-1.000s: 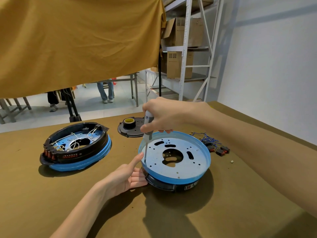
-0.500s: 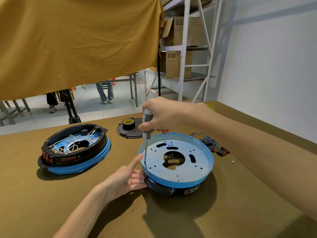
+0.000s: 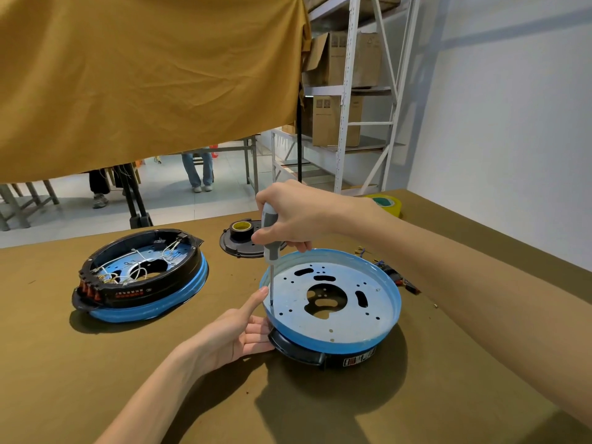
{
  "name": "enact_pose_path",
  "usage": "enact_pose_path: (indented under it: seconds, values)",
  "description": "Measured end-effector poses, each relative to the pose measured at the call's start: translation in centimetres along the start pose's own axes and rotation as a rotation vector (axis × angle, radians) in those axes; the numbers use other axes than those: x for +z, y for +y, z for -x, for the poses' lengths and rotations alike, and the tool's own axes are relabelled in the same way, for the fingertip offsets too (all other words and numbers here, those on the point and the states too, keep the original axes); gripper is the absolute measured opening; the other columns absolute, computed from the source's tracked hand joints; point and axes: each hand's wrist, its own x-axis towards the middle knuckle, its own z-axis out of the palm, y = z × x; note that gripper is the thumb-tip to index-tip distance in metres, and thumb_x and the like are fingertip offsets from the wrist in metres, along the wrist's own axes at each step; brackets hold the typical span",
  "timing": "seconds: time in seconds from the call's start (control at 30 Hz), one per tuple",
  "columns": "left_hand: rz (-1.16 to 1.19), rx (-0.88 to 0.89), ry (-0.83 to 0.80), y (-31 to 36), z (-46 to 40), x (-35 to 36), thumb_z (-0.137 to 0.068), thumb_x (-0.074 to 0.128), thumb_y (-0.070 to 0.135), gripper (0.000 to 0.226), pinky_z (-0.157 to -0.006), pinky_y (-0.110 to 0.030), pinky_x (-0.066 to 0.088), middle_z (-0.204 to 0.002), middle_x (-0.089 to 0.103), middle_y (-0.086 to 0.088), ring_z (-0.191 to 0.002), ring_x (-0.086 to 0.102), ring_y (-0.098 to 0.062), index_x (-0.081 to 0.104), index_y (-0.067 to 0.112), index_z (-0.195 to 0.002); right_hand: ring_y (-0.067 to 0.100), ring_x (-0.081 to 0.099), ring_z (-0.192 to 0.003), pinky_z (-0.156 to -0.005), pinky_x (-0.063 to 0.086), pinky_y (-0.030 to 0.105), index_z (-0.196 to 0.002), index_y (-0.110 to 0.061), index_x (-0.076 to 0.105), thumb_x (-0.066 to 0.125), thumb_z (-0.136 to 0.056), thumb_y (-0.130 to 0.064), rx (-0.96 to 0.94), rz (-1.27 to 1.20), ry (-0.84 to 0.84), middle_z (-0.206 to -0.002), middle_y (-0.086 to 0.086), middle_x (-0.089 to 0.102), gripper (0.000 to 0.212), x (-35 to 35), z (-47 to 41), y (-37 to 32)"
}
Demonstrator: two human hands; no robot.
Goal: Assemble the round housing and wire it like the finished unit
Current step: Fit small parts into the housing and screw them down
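Nearest, my left hand steadies the housing's left edge, fingers straight against it, thumb up by the rim. My right hand grips the screwdriver, tip in a hole near that edge (I judge screws are going in). Wires lie unused at right. Far left sits the finished unit; wiring remains.

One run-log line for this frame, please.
step: screwing blue plate | right hand: grips screwdriver, upright | left hand: steadies housing rim | wiring: not started
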Motion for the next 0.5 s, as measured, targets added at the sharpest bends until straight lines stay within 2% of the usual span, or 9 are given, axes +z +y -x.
enact_pose_path:
  seconds: [0.17,0.5]
  values:
    - [-0.002,-0.007,-0.013,0.09,0.03,-0.05,-0.063,0.068,0.072,0.095,-0.063,-0.030,0.062,-0.105,0.077,-0.021,-0.093,0.077,-0.030,0.061,-0.002,-0.121,0.018,0.065,-0.041,-0.041,0.051,0.026,-0.101,-0.006,0.057,0.073,-0.095,-0.033,0.006,-0.026,0.024,-0.058,0.003,0.069,0.031,0.15,-0.23,0.02]
    - [-0.016,-0.005,-0.006,0.11,0.17,0.04,-0.063,0.068,0.073,0.094,-0.064,-0.030,0.062,-0.104,0.077,-0.020,-0.093,0.077,-0.030,0.062,-0.002,-0.119,0.021,0.065,-0.041,-0.041,0.053,0.028,-0.107,-0.003,0.056,0.071,-0.096,-0.031,0.042,0.007,0.038,-0.061,0.009,0.068,0.033,0.22,-0.33,-0.33]
